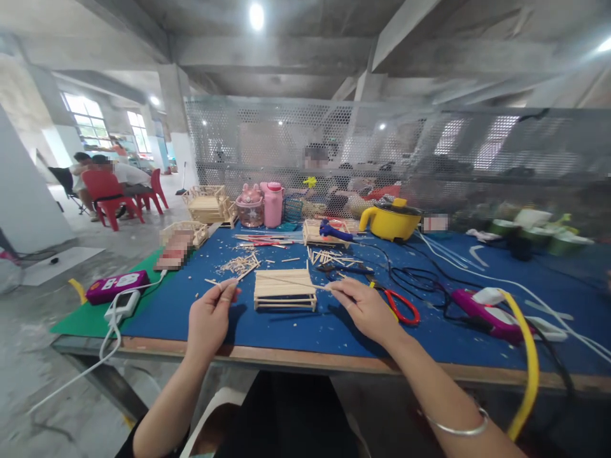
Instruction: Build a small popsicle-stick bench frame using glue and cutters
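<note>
A small slatted wooden model stands on the blue mat between my hands, with thin rails along its front. My right hand is closed in a pinch on a thin wooden stick, which reaches left over the model's top. My left hand is pinched on a thin wooden stick too, a short end poking out to its left; I cannot tell whether both hands hold the same stick. Behind the model lie loose short sticks and a heap of scraps.
A blue glue gun rests on another wooden piece. Red-handled pliers lie beyond my right hand. Purple power strips and cables flank the mat. A yellow pot, pink bottle and larger wooden models stand at the back.
</note>
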The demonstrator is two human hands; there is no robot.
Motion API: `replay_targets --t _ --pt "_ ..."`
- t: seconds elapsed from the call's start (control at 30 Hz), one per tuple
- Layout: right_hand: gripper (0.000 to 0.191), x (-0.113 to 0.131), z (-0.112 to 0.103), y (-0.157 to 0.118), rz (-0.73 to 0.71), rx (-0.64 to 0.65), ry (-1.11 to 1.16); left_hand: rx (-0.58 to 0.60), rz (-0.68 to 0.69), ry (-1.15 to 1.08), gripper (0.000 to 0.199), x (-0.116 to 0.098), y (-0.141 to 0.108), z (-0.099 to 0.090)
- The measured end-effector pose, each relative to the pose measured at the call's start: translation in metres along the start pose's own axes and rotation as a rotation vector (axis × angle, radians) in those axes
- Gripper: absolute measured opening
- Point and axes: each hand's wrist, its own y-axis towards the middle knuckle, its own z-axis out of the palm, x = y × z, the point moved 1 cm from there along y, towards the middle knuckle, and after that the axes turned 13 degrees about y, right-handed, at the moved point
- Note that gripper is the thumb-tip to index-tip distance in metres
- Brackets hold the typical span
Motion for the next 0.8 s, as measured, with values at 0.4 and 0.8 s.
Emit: replay_targets --t 0.4,0.8 --pt "0.031 -0.014 0.012 -0.007 -0.08 0.035 -0.157 -0.026 0.267 0.345 0.027 -0.016 -0.023 0.005" --pt "0.033 -0.021 0.013 -0.004 -0.109 0.029 -0.229 0.003 0.188 0.418 0.021 -0.021 -0.022 0.007"
